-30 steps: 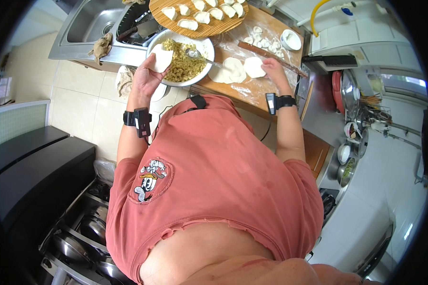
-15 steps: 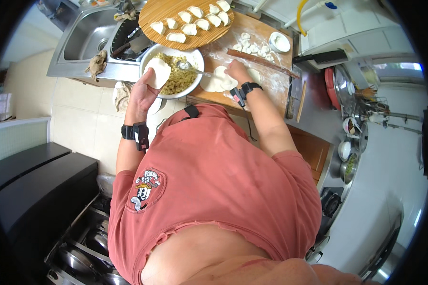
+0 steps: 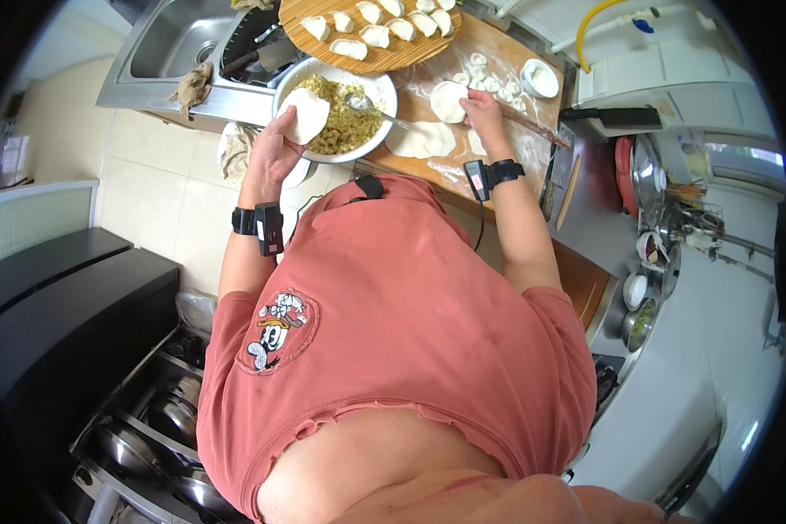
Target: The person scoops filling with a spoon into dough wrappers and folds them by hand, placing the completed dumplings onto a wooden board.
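My left hand (image 3: pixel 276 155) holds a round dumpling wrapper (image 3: pixel 307 115) at the left side of a white bowl (image 3: pixel 388 96). Chopped yellow-green filling (image 3: pixel 339 133) lies in that bowl, with a metal spoon (image 3: pixel 364 104) resting in it. My right hand (image 3: pixel 484 119) pinches the edge of another dumpling wrapper (image 3: pixel 447 102), raised over the floured wooden board (image 3: pixel 480 44). Below it, more flat wrappers (image 3: pixel 423 140) lie overlapping on the board. Partly behind my right hand is a wooden rolling pin (image 3: pixel 537 128).
Several folded dumplings sit on a round bamboo tray (image 3: pixel 314 52) at the back. Small dough pieces (image 3: pixel 489 85) and a white bowl of flour (image 3: pixel 540 79) are on the board's far right. A sink (image 3: pixel 179 44) stands at left; a cleaver-like dark blade (image 3: pixel 624 119) at right.
My right hand has lifted a wrapper off the board and moved it up and away from the others. The left hand still holds its wrapper; the whole view has shifted slightly.
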The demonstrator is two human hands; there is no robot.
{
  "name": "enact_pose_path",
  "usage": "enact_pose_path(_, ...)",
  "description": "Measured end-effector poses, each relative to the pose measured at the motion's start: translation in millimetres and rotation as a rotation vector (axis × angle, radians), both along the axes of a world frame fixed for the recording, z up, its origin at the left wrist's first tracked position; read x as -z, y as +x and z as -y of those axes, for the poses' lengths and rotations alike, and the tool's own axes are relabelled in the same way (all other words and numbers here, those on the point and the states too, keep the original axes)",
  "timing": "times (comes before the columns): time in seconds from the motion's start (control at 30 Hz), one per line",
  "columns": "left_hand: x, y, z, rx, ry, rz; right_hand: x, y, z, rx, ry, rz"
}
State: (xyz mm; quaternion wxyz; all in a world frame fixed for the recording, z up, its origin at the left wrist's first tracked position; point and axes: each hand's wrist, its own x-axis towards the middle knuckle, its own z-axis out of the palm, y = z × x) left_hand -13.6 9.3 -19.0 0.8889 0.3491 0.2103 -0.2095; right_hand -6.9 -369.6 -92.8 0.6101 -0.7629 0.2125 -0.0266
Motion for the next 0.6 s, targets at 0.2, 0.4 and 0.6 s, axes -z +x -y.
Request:
enact_pose_path(0.2,-1.5,5.3,7.2,0.017,-0.026,-0.004,48.2,-20.3,24.7,-0.191,-0.560,-0.152)
enact_pose_path(0.4,1.5,5.9,7.5,0.004,0.003,-0.023,30.0,-24.0,-13.7,-0.338,-0.838,-0.283)
enact_pose_path(0.6,2.3,1.0,0.8,-0.014,0.033,-0.049,11.0,-31.3,-17.9,-0.477,-0.515,-0.149)
